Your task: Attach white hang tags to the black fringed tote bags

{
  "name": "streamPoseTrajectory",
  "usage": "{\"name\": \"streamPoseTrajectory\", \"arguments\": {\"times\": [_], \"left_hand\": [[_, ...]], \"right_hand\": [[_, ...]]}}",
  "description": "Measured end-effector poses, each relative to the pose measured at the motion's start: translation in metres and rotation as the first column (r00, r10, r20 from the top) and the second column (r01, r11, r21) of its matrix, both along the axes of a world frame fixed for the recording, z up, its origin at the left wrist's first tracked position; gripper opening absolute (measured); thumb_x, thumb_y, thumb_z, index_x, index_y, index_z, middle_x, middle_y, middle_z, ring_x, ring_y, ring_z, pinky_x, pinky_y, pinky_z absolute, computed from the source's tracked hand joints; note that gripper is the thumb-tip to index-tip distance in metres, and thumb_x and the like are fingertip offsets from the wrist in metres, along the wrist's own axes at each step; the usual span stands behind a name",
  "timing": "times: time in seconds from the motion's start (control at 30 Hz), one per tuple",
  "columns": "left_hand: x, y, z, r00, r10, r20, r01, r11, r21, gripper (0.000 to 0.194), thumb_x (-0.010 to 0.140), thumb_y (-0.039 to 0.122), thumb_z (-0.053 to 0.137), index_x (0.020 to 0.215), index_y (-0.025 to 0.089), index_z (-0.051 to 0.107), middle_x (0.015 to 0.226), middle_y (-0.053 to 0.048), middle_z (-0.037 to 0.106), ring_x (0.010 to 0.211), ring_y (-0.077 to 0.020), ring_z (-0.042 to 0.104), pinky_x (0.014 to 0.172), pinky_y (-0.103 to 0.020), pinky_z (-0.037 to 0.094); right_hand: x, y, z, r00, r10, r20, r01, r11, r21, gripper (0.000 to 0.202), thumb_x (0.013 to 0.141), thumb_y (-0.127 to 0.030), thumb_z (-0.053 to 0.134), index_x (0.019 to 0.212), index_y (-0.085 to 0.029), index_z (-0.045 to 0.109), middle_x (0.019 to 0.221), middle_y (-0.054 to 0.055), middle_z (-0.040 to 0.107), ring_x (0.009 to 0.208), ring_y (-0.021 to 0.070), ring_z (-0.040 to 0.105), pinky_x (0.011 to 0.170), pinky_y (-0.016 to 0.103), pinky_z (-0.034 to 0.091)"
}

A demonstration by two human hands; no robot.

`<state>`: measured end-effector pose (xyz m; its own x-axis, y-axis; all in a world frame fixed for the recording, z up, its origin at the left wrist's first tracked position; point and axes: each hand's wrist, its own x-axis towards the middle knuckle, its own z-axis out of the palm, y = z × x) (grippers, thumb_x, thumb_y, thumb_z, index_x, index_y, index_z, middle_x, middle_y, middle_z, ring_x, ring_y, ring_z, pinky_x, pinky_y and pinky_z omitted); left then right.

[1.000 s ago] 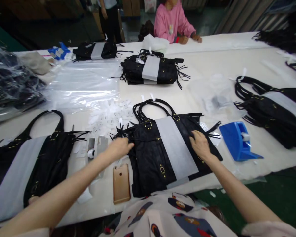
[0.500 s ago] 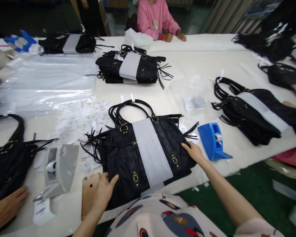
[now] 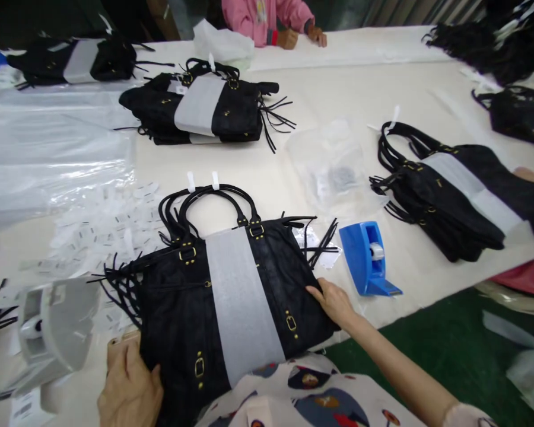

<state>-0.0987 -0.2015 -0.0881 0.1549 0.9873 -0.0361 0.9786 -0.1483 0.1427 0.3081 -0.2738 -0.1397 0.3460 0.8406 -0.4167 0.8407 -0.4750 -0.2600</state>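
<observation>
A black handbag [image 3: 178,326] with looped handles, tassels and gold buckles lies flat before me, a pale grey paper band around its middle. My left hand [image 3: 131,385] is at the bag's lower left edge, over a phone [image 3: 123,343] that it partly covers; its fingertips are hidden. My right hand [image 3: 331,299] rests at the bag's right edge, thumb on the black surface and the other fingers under or behind the side. White tags stand on the handles.
A blue tape dispenser [image 3: 361,258] stands to the right, a grey one [image 3: 56,326] to the left. Loose labels [image 3: 98,231], plastic sheets [image 3: 48,142], a clear bag [image 3: 327,160] and more banded handbags [image 3: 244,112] lie around. A person in pink [image 3: 253,18] is across the table.
The handbag appears lower and further left in view, its bottom edge closer to my body. My left hand now covers more of the phone. The whole view has shifted.
</observation>
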Motion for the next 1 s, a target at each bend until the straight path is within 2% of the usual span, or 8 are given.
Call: {"name": "streamPoseTrajectory", "arguments": {"times": [0.1,0.2,0.27,0.4,0.53,0.67,0.83,1.0], "left_hand": [[0.038,-0.007,0.001,0.971,-0.24,0.024,0.236,0.967,0.098,0.066,0.082,0.025,0.038,0.14,0.017,0.008,0.142,-0.016,0.023,0.13,-0.0307,0.022,0.102,-0.05,0.029],[0.07,-0.017,-0.024,0.889,-0.459,0.0,0.459,0.889,0.0,0.063,0.081,0.032,0.043,0.139,0.022,0.019,0.143,-0.012,0.025,0.13,-0.0311,0.022,0.103,-0.049,0.025],[0.081,-0.022,-0.047,0.845,-0.532,-0.049,0.529,0.846,-0.064,0.057,0.08,0.036,0.045,0.134,0.025,0.031,0.141,-0.012,0.029,0.129,-0.0324,0.026,0.102,-0.051,0.024],[0.082,-0.025,-0.07,0.837,-0.54,-0.085,0.532,0.841,-0.101,0.055,0.08,0.037,0.044,0.133,0.027,0.033,0.141,-0.011,0.029,0.129,-0.0313,0.024,0.103,-0.051,0.02],[0.078,-0.025,-0.069,0.837,-0.54,-0.086,0.534,0.841,-0.086,0.056,0.08,0.038,0.044,0.133,0.026,0.032,0.141,-0.011,0.028,0.13,-0.0307,0.024,0.104,-0.049,0.017],[0.078,-0.025,-0.068,0.819,-0.559,-0.131,0.555,0.829,-0.069,0.055,0.081,0.038,0.044,0.133,0.025,0.033,0.141,-0.012,0.029,0.129,-0.0306,0.025,0.104,-0.049,0.018],[0.078,-0.026,-0.073,0.817,-0.556,-0.15,0.562,0.827,-0.003,0.056,0.08,0.037,0.045,0.133,0.024,0.034,0.141,-0.012,0.028,0.129,-0.0306,0.024,0.103,-0.049,0.019],[0.076,-0.026,-0.077,0.821,-0.557,-0.124,0.564,0.825,0.029,0.055,0.08,0.037,0.045,0.133,0.024,0.034,0.141,-0.012,0.028,0.129,-0.0301,0.024,0.103,-0.049,0.019]], "right_hand": [[0.017,0.024,0.012,0.997,-0.031,-0.066,0.046,0.967,0.25,0.033,0.089,-0.043,0.03,0.094,-0.019,0.052,0.09,0.008,0.059,0.083,0.0196,0.057,0.071,0.029,0.043],[0.03,0.058,0.014,0.999,-0.028,-0.033,0.04,0.911,0.411,0.028,0.089,-0.031,0.029,0.098,-0.017,0.052,0.096,0.01,0.057,0.092,0.0193,0.053,0.081,0.029,0.04],[0.04,0.081,0.006,0.994,-0.098,0.047,0.07,0.91,0.409,0.027,0.088,-0.024,0.03,0.1,-0.015,0.052,0.099,0.013,0.056,0.098,0.0213,0.05,0.085,0.032,0.038],[0.062,0.115,-0.018,0.944,-0.319,0.08,0.304,0.939,0.161,0.032,0.079,-0.032,0.049,0.103,-0.012,0.052,0.104,0.017,0.055,0.098,0.0267,0.051,0.08,0.036,0.039],[0.078,0.131,-0.033,0.885,-0.456,-0.089,0.459,0.889,0.008,0.038,0.063,-0.034,0.065,0.094,-0.015,0.055,0.094,0.013,0.059,0.091,0.0267,0.054,0.075,0.035,0.038],[0.09,0.135,-0.038,0.836,-0.483,-0.259,0.497,0.868,-0.012,0.027,0.048,-0.031,0.072,0.065,-0.017,0.057,0.06,0.001,0.057,0.069,0.0199,0.055,0.061,0.028,0.037],[0.104,0.122,-0.024,0.692,-0.511,-0.511,0.632,0.77,0.086,0.034,0.049,-0.046,0.068,0.049,-0.018,0.048,0.045,-0.004,0.047,0.051,0.0128,0.047,0.049,0.024,0.032],[0.102,0.109,0.018,0.558,-0.459,-0.691,0.744,0.646,0.171,0.035,0.054,-0.051,0.063,0.059,-0.019,0.048,0.051,-0.004,0.052,0.051,0.0125,0.049,0.049,0.024,0.037]]}}
